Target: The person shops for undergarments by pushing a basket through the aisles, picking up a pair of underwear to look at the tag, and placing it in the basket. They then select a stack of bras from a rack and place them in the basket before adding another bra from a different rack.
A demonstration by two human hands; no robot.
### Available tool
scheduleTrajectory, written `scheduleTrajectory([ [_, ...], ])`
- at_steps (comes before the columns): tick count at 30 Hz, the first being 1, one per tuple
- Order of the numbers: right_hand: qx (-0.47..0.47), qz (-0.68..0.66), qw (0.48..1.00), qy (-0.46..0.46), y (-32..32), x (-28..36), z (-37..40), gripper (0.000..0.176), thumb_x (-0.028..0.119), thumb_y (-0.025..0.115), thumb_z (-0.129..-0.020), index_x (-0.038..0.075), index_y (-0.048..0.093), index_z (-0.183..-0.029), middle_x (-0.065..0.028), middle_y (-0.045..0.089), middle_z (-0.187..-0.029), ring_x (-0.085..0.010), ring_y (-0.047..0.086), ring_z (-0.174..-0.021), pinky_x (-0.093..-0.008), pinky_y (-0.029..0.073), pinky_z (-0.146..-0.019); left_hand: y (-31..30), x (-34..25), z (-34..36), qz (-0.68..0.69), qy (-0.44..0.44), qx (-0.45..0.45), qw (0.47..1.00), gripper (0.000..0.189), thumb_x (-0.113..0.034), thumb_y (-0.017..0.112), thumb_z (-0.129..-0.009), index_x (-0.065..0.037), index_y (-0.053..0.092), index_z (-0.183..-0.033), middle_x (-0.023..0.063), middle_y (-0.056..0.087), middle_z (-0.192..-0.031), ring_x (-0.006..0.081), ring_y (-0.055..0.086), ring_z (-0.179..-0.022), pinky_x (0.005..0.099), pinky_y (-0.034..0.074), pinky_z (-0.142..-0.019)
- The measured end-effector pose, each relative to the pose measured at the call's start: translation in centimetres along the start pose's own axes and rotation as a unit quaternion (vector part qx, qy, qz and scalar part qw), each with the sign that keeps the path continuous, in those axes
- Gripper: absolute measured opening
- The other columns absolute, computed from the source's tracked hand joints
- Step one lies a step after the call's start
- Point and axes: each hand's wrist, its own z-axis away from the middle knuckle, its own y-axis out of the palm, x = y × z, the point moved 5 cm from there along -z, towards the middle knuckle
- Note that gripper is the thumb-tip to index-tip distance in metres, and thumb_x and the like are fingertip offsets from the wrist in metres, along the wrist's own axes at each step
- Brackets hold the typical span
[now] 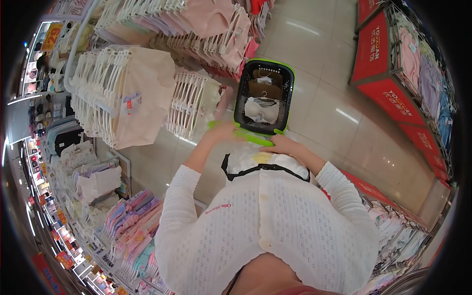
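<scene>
The basket is seen ahead of the wearer's body, its green handle at its near end. It is judged stiff and fairly light, being lattice-walled and lightly filled; the smooth handle may be slippery and is best taken at its middle, with both hands. The right hand is curled over the handle's right part; the left hand is laid at its left part, but is blurred, so whether it is closed cannot be told. In the basket, a pale bra, soft and easily creased, is laid near a brown backing. Between basket and body, a white bag and a black strap are seen. Below and to the basket's right, glossy tiled floor is shown; whether the basket is rested on it cannot be told. To the basket's left, beige garments are hung closely; well to its right, red stands are filled with clothes. Lit shelves are seen far left of the basket.
</scene>
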Motion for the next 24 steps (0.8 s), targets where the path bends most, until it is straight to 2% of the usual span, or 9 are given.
scheduleTrajectory([
  [2, 0.004, -0.022, 1.0, 0.015, -0.1, 0.2, -0.2, 0.065, 0.06, 0.053, -0.072, -0.001, 0.063, -0.091, -0.0197, 0.061, -0.07, -0.0326, 0.058, -0.067, -0.0409, 0.044, -0.066, -0.4, 0.4, -1.2, -0.018, -0.008, 0.024, 1.0, 0.063, -0.055, 0.068, -0.058, -0.005, 0.063, -0.096, 0.0142, 0.059, -0.1, 0.0285, 0.056, -0.092, 0.0372, 0.045, -0.08],
  [4, -0.025, -0.157, 0.982, 0.102, -0.4, 0.2, 0.8, 0.053, 0.049, 0.059, -0.074, 0.0, 0.063, -0.092, -0.0183, 0.061, -0.067, -0.0324, 0.057, -0.06, -0.0414, 0.044, -0.063, -1.8, -0.4, -1.6, -0.056, 0.023, -0.038, 0.997, 0.063, -0.058, 0.066, -0.058, -0.005, 0.063, -0.094, 0.0137, 0.059, -0.099, 0.0284, 0.056, -0.092, 0.0368, 0.045, -0.081],
  [5, -0.027, -0.157, 0.982, 0.102, -0.1, 0.2, 0.8, 0.053, 0.049, 0.059, -0.074, 0.0, 0.063, -0.092, -0.0183, 0.061, -0.067, -0.0324, 0.057, -0.06, -0.0414, 0.044, -0.063, -2.3, -0.6, -2.0, -0.058, 0.025, -0.038, 0.997, 0.063, -0.058, 0.066, -0.058, -0.005, 0.063, -0.094, 0.0137, 0.059, -0.099, 0.0284, 0.056, -0.092, 0.0368, 0.045, -0.081],
  [7, -0.17, -0.121, 0.978, 0.018, -1.2, 0.8, 1.2, 0.041, 0.039, 0.061, -0.076, 0.002, 0.063, -0.095, -0.0192, 0.062, -0.074, -0.0328, 0.058, -0.067, -0.0405, 0.045, -0.066, -3.7, -1.8, -3.0, -0.113, 0.081, -0.068, 0.988, 0.06, -0.056, 0.065, -0.06, -0.006, 0.065, -0.094, 0.0168, 0.062, -0.088, 0.0311, 0.058, -0.086, 0.0388, 0.045, -0.077],
  [10, -0.232, -0.14, 0.962, 0.006, -1.8, 1.2, 1.8, 0.038, 0.036, 0.059, -0.078, 0.004, 0.063, -0.098, -0.0206, 0.062, -0.081, -0.0333, 0.059, -0.074, -0.0392, 0.045, -0.07, -5.0, -3.4, -4.3, -0.162, 0.098, -0.053, 0.981, 0.061, -0.062, 0.063, -0.057, -0.007, 0.066, -0.084, 0.0135, 0.062, -0.084, 0.0291, 0.06, -0.081, 0.0383, 0.047, -0.075],
  [14, -0.235, -0.155, 0.958, 0.049, -2.7, 0.7, 2.2, 0.037, 0.034, 0.059, -0.078, 0.004, 0.062, -0.1, -0.0216, 0.061, -0.086, -0.0339, 0.059, -0.08, -0.0388, 0.045, -0.073, -5.7, -4.6, -6.0, -0.174, 0.118, -0.057, 0.976, 0.061, -0.063, 0.063, -0.057, -0.008, 0.067, -0.081, 0.0133, 0.063, -0.081, 0.0286, 0.059, -0.081, 0.0385, 0.047, -0.074],
  [20, -0.255, -0.145, 0.954, 0.063, -3.8, -2.4, 1.7, 0.034, 0.031, 0.061, -0.077, 0.003, 0.063, -0.097, -0.0208, 0.062, -0.083, -0.0349, 0.059, -0.077, -0.0397, 0.045, -0.071, -6.2, -5.4, -8.9, -0.21, 0.136, -0.105, 0.962, 0.064, -0.065, 0.061, -0.057, -0.008, 0.067, -0.085, 0.0141, 0.063, -0.084, 0.0296, 0.059, -0.082, 0.0396, 0.047, -0.075],
  [22, -0.361, -0.128, 0.924, 0.005, -4.6, -3.3, 2.5, 0.037, 0.036, 0.063, -0.076, 0.0, 0.065, -0.083, -0.0194, 0.06, -0.065, -0.0318, 0.058, -0.057, -0.0393, 0.045, -0.058, -6.0, -6.3, -9.8, -0.204, 0.122, -0.068, 0.969, 0.066, -0.066, 0.06, -0.058, -0.008, 0.066, -0.087, 0.0138, 0.063, -0.085, 0.0299, 0.059, -0.083, 0.0406, 0.045, -0.076],
  [24, -0.365, -0.125, 0.923, 0.008, -5.2, -4.6, 3.0, 0.036, 0.036, 0.063, -0.075, 0.0, 0.065, -0.083, -0.0197, 0.061, -0.068, -0.0322, 0.059, -0.059, -0.0392, 0.046, -0.059, -5.9, -7.5, -10.5, -0.196, 0.129, -0.068, 0.97, 0.065, -0.066, 0.059, -0.059, -0.008, 0.066, -0.089, 0.0134, 0.063, -0.085, 0.03, 0.059, -0.083, 0.0408, 0.045, -0.076],
])
